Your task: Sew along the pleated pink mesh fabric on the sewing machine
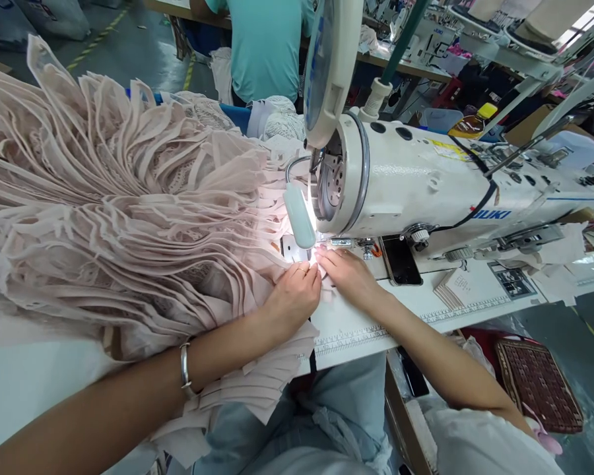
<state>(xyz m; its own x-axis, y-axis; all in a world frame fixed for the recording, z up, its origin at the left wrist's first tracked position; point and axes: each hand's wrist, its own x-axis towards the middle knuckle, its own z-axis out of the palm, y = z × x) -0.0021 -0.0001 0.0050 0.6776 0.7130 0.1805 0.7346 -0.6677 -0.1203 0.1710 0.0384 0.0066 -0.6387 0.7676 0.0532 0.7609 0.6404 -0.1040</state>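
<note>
A white sewing machine [400, 178] lies across the right half of the view, with a small lamp [299, 216] lighting its needle area. Just below the lamp my left hand [297, 290] is closed, its fingers pinching the pale pink fabric [313, 256] at the edge of the machine bed. My right hand [344, 270] touches the same fabric from the other side, fingers pressed together close to the needle. A large heap of pale pink garment pieces [178, 224] with lace covers the table to the left. The needle itself is hidden behind the lamp and my fingers.
A black phone [400, 260] lies under the machine arm, with a stack of paper tags [451, 289] to its right. A ruler strip [361, 338] runs along the table's front edge. Beyond the table a person in a teal shirt [264, 49] sits. An oil bottle [472, 122] stands behind the machine.
</note>
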